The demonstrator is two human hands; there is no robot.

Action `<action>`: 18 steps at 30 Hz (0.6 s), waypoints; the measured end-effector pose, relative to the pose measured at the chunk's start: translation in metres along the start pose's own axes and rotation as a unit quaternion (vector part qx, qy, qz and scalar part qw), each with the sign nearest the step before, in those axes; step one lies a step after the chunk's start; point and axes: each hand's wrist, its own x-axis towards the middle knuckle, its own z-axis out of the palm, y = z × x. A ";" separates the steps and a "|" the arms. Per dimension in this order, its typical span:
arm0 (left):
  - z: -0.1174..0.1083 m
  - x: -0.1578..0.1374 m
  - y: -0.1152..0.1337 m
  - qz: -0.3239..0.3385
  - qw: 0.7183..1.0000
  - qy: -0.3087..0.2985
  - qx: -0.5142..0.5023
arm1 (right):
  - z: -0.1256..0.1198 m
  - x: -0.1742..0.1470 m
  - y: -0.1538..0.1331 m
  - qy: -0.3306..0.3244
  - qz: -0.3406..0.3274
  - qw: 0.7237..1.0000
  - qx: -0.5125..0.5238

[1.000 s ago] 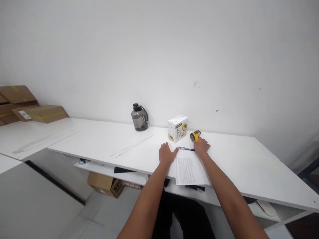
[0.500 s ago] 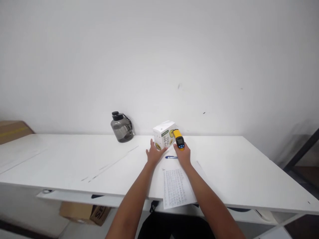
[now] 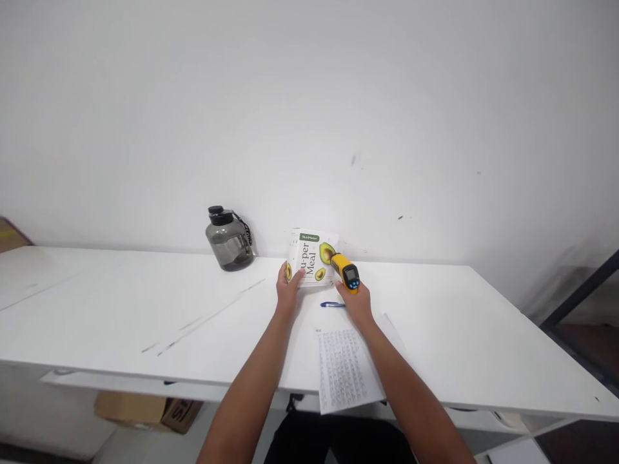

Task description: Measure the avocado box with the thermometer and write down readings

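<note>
My left hand (image 3: pixel 289 288) grips the lower left corner of a white meal box (image 3: pixel 312 259), thumb on its front face. The box is printed with avocados and tilts so that this face looks up at me. My right hand (image 3: pixel 356 303) is wrapped round the handle of a yellow and black infrared thermometer (image 3: pixel 344 270). Its nose is at the right side of the box; whether they touch I cannot tell. The small screen and blue buttons face me. Below the box lies a blue pen (image 3: pixel 333 305), near a handwritten sheet of paper (image 3: pixel 342 367).
A grey water jug (image 3: pixel 229 241) with a black lid stands at the back left against the wall. The white table (image 3: pixel 193 303) has dark scuff marks. Cardboard boxes sit at the far left (image 3: pixel 12 236) and under the table (image 3: pixel 145 410).
My left hand has closed on the box and tipped it so its printed front turns up. The thermometer has swung slightly left against or near its side. The view has shifted a little.
</note>
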 end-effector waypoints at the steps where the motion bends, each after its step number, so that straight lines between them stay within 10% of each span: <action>1: 0.000 -0.001 0.000 -0.015 0.999 -0.006 -0.030 | -0.001 -0.001 0.001 -0.006 -0.001 1.000 -0.011; 18: -0.003 -0.007 0.002 0.033 0.999 -0.017 -0.038 | -0.008 0.005 0.011 -0.009 -0.016 0.996 -0.092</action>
